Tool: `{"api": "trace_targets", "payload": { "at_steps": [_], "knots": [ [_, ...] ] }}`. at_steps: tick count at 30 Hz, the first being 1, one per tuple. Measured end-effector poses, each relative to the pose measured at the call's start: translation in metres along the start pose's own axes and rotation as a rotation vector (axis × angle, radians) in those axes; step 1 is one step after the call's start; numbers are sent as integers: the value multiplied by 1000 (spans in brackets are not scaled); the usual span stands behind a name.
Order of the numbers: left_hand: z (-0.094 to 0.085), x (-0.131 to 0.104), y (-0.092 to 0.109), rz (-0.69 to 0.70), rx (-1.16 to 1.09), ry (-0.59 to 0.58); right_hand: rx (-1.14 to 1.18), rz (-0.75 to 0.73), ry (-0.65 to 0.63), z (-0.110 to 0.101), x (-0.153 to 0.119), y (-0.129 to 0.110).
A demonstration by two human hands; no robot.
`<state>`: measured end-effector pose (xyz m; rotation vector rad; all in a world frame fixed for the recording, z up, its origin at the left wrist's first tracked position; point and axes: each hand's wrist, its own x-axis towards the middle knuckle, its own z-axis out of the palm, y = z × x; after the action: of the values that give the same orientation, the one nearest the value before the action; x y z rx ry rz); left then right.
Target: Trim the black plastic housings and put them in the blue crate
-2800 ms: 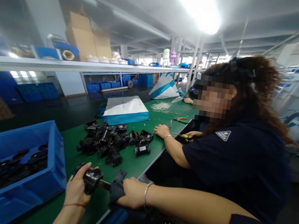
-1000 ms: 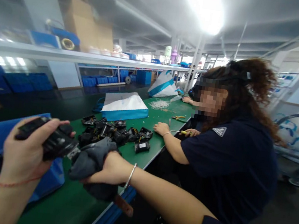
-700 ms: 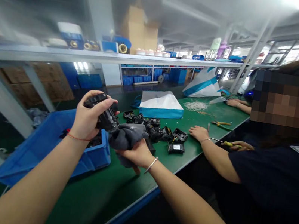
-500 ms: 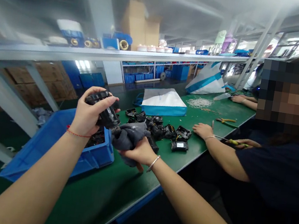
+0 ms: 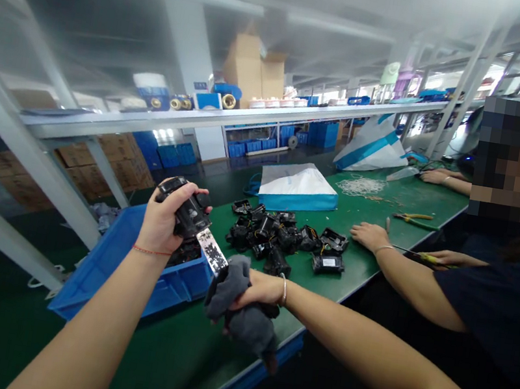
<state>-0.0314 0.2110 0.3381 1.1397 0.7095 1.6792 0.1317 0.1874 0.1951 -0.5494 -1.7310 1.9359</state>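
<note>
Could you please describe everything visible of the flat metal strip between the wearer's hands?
The strip is flat, straight and silvery, apparently metal, blotched with black specks. It slants in the picture from upper left to lower right. Its upper end meets the black part in the left hand; whether it goes inside cannot be told. Its lower end disappears into the dark grey cloth gripped by the right hand. A brown tip shows beyond the cloth, possibly its handle.

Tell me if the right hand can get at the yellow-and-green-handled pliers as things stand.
Probably not easily: the pliers lie farther along the green table, beyond the co-worker's hand and forearm, and the right hand is full, holding a grey cloth.
</note>
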Motion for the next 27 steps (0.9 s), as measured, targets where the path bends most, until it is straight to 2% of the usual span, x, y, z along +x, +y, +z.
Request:
{"api": "trace_targets", "payload": {
  "at_steps": [4, 9, 11, 13, 16, 18, 20, 23, 25, 27],
  "knots": [
    [-15, -1, -10, -110, -46, 89, 94, 160, 20, 32, -25, -13],
    [-17, -12, -32, -304, -111, 289, -74, 244, 211, 46, -51, -30],
    [-13, -16, -39, -338, -107, 345, -235, 251, 292, 47, -59, -35],
    [-8, -20, -47, -314, -74, 418, -453, 253, 369, 46, -66, -39],
    [-1, -27, -58, -247, -38, 568, -857, 298, 518, 42, -76, -47],
    [2, -35, -65, -250, -45, 643, -1125, 357, 636, 35, -83, -57],
    [1, -47, -68, -349, -91, 613, -1353, 399, 728, 28, -89, -68],
    [-4, -67, -72, -539, -204, 416, -1596, 441, 790, 19, -95, -81],
    [-11, -79, -76, -583, -197, 322, -1693, 478, 798, 17, -99, -80],
    [-20, -87, -83, -600, -89, 291, -1749, 507, 787, 18, -104, -71]
  ]
}}
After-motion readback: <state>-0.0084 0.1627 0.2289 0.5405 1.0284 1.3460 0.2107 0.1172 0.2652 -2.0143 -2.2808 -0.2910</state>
